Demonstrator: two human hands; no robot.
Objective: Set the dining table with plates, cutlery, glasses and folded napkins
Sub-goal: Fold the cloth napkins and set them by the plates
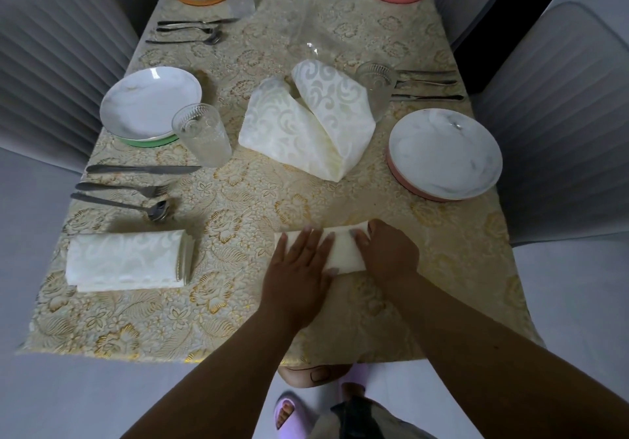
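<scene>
Table (245, 319): folded napkin (126, 260) at near left; behind it spoon (119, 204), fork (119, 188), knife (143, 169), then plate (149, 102) with glass (201, 134) just right. Loose napkin pile (306, 125) at centre; second plate (446, 153) to its right

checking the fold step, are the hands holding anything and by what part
Both press one white folded cloth napkin flat on the table. The left hand lies open on its left part; the right hand covers its right end, whether gripping cannot be told.
</scene>
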